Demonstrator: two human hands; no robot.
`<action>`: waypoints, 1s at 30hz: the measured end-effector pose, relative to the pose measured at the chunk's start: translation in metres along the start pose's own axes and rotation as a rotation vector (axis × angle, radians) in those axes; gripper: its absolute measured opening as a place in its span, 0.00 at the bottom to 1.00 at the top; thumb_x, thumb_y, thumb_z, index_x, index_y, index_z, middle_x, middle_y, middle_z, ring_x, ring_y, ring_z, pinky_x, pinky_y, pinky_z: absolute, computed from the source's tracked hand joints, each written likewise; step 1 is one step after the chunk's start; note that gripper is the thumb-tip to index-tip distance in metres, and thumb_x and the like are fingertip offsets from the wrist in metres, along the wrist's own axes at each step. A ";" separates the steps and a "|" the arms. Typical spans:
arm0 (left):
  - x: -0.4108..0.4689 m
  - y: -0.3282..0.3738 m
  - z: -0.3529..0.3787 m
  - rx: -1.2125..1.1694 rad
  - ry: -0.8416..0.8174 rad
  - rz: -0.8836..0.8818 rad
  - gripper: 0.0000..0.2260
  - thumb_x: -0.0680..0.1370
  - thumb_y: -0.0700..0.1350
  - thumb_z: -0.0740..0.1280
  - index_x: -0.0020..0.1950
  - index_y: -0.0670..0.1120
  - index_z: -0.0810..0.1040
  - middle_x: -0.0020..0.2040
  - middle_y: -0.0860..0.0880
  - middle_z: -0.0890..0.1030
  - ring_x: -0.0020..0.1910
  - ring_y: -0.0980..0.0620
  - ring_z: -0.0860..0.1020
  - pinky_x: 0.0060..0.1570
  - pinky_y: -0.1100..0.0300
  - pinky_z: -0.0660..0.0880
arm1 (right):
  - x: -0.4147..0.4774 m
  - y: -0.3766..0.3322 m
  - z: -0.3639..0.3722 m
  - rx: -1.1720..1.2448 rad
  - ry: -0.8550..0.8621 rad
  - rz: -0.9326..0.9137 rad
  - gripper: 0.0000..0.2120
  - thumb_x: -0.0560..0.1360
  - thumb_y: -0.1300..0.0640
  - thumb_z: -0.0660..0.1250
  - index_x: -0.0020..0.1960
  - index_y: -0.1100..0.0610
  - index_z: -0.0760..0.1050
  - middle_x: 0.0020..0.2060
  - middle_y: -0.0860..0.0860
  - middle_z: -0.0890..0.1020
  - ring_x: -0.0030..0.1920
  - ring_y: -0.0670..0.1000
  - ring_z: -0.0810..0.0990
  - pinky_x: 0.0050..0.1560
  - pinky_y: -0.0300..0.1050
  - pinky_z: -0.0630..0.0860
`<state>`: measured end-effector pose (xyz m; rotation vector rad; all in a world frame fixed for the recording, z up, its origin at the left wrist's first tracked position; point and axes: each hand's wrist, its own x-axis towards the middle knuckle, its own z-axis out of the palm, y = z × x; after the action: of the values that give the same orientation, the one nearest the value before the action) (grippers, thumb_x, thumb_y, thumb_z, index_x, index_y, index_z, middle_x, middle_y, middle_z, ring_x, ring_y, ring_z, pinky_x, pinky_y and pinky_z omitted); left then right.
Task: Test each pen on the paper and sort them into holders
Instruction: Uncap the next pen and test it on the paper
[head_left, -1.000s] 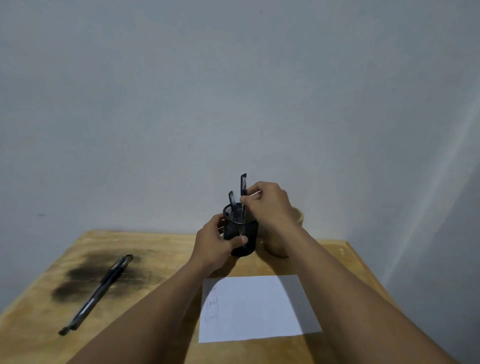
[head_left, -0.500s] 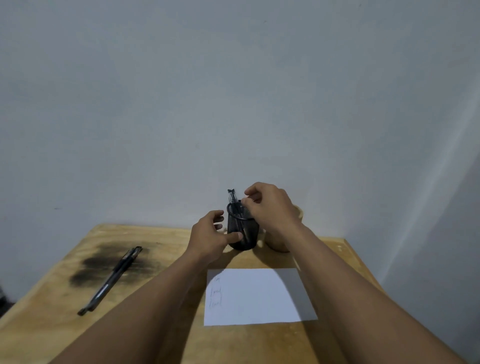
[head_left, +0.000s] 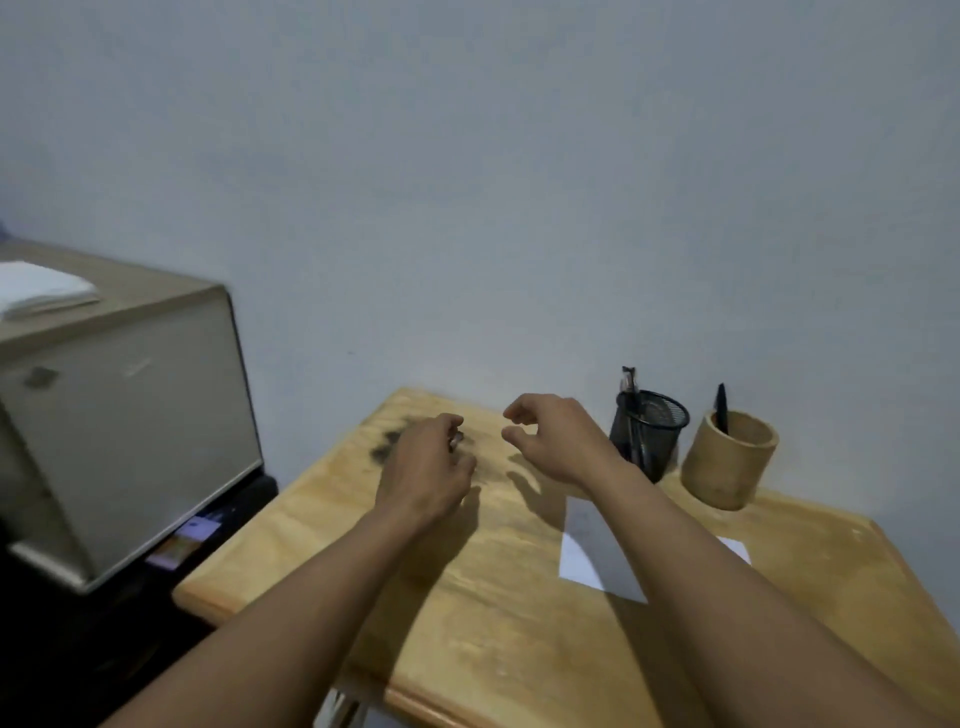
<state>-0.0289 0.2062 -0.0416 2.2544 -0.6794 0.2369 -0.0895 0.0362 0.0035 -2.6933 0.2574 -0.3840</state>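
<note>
Reaching toward the stained far-left worktop (head_left: 519, 649), left hand (head_left: 423, 475) curled over something small, pen not discernible; right hand (head_left: 558, 441) hung unclenched, empty. Sorted pens stood rightward in mesh holder (head_left: 649, 434) and wooden cup (head_left: 727, 460).

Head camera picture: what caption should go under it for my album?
Both hands reach over the wooden table, leaving pens in the mesh holder and bamboo cup.

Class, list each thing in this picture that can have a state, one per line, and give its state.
Black mesh pen holder: upright, pens inside.
Round wooden pen holder: upright, one dark pen inside.
White paper sheet: flat on the table, partly hidden by the right forearm.
Left hand: fingers curled over the table's dark stain.
Right hand: open, empty.
</note>
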 end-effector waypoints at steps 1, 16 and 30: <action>-0.004 -0.005 -0.005 0.018 0.016 -0.009 0.21 0.76 0.49 0.70 0.68 0.48 0.75 0.62 0.49 0.81 0.62 0.48 0.77 0.60 0.54 0.74 | 0.003 -0.007 0.010 -0.016 -0.037 -0.023 0.15 0.79 0.51 0.68 0.64 0.53 0.79 0.61 0.50 0.83 0.63 0.51 0.80 0.63 0.49 0.76; -0.039 -0.051 -0.001 0.172 0.098 -0.115 0.09 0.75 0.54 0.67 0.53 0.53 0.80 0.49 0.53 0.82 0.49 0.50 0.77 0.49 0.52 0.76 | 0.028 -0.015 0.094 0.000 -0.087 -0.220 0.10 0.80 0.56 0.64 0.56 0.50 0.82 0.50 0.48 0.85 0.51 0.54 0.81 0.49 0.48 0.77; -0.046 -0.049 -0.002 0.345 0.217 -0.060 0.06 0.77 0.50 0.68 0.49 0.54 0.85 0.54 0.55 0.83 0.61 0.48 0.72 0.58 0.50 0.68 | 0.021 -0.003 0.087 -0.047 -0.117 -0.326 0.06 0.81 0.57 0.63 0.49 0.50 0.78 0.46 0.45 0.79 0.50 0.51 0.77 0.45 0.48 0.72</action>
<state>-0.0413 0.2539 -0.0877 2.5207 -0.4826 0.5985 -0.0431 0.0664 -0.0667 -2.7940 -0.2119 -0.3140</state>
